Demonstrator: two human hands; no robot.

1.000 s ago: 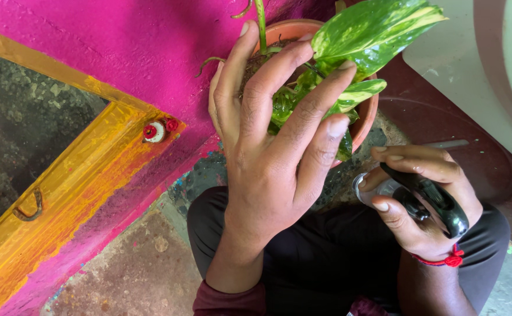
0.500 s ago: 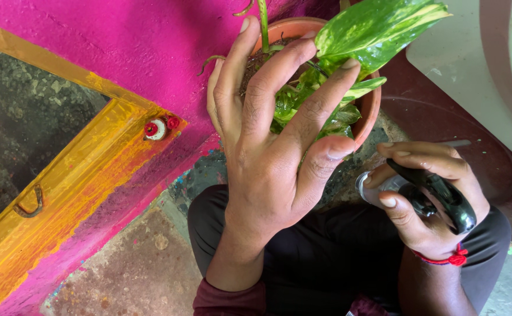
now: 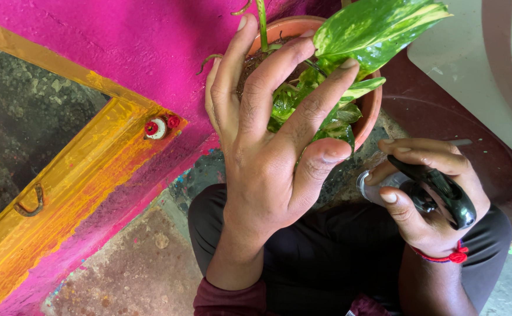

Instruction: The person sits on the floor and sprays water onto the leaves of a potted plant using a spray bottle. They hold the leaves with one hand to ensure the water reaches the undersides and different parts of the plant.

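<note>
A terracotta pot with a green-and-cream variegated plant stands against the pink wall at top centre. My left hand is spread over the pot, fingers among the leaves and touching the rim, the little finger curled in. My right hand, a red thread around its wrist, grips black-handled scissors and a small clear round piece just right of the pot. The scissor blades are mostly hidden behind my fingers; a thin metal tip shows above them.
A pink wall with a yellow-painted frame runs along the left, bearing a small red-and-white knob and a metal hook. A pale tub stands at top right. My dark-trousered knees are below the hands.
My left little finger has curled inward off the leaves, which lifted slightly. My right hand with the scissors shifted a little right and down.
</note>
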